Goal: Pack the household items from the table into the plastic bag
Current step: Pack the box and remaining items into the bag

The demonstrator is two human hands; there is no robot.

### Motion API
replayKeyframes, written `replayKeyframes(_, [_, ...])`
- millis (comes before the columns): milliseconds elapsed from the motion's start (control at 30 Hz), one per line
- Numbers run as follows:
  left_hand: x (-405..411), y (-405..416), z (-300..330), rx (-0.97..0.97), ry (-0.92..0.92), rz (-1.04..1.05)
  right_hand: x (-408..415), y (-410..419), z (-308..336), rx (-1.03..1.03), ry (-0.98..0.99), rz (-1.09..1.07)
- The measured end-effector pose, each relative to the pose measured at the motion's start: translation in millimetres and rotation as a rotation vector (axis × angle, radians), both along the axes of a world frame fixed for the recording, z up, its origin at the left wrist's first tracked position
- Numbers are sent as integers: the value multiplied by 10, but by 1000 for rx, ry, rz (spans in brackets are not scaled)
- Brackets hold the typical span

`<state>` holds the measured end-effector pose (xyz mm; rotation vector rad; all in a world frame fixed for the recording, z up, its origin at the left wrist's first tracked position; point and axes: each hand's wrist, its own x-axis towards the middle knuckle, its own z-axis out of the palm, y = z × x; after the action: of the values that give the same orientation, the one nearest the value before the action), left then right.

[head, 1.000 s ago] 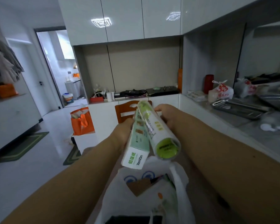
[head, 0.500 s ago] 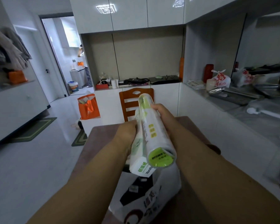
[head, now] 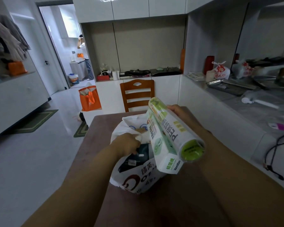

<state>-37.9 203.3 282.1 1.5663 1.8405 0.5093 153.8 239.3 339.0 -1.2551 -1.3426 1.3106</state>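
Note:
A white plastic bag (head: 134, 179) with red and black print lies on the brown table (head: 187, 202), its mouth open and a dark packet visible inside. My left hand (head: 127, 145) grips the bag's rim at the opening. My right hand (head: 180, 112) holds two items together above the bag's right side: a white-and-green foil box (head: 161, 154) and a cling-film roll (head: 179, 133) with a lime-green end cap. Both point toward me, tilted down.
A wooden chair (head: 137, 94) stands at the table's far end. An orange tote (head: 88, 98) sits on the floor to the left. A grey counter (head: 261, 112) on the right carries trays, bags and cables. A person stands in the far doorway (head: 84, 56).
My left hand has let go of the box and roll and dropped to the bag's rim. The right hand now holds both items alone, lower and to the right.

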Motion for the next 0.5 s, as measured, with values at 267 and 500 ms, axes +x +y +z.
replayKeyframes(267, [-355,-73,322,283,-442,186,-166,-300,-223,-386,196,104])
replayKeyframes(500, [-676,-225,394,207,-858,156,-645,-79,-274,-661,245,-92])
